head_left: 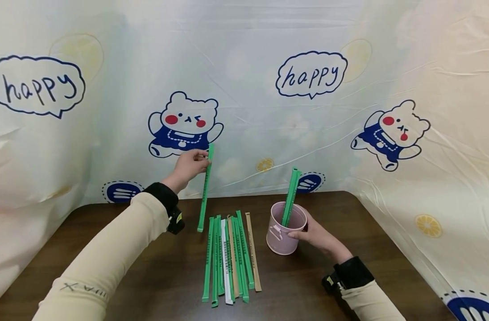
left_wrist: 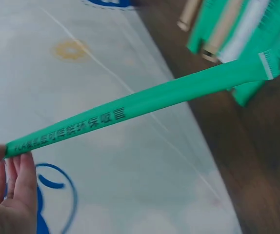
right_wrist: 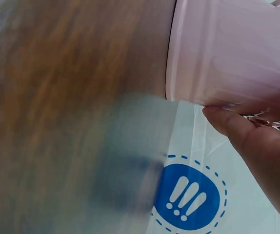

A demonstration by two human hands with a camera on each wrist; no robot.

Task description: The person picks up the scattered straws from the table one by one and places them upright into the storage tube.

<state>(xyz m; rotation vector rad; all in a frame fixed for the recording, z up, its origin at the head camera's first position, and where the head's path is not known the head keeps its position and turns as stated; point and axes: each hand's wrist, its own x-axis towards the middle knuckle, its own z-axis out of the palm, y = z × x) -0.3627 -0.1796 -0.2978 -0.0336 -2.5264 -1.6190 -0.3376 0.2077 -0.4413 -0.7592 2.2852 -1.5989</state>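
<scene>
My left hand pinches the upper part of a green paper-wrapped straw, which hangs nearly upright above the table. In the left wrist view the same wrapped straw shows dark printed characters, with thumb and fingers at one end. My right hand grips the side of a small pink bucket standing on the table. Green wrapped straws lean inside the bucket and stick out above its rim. In the right wrist view, fingers touch the bucket wall.
Between the hands, a row of wrapped straws lies on the dark wooden table; most are green, with a white one and brown ones among them. A printed cloth hangs behind the table's far edge.
</scene>
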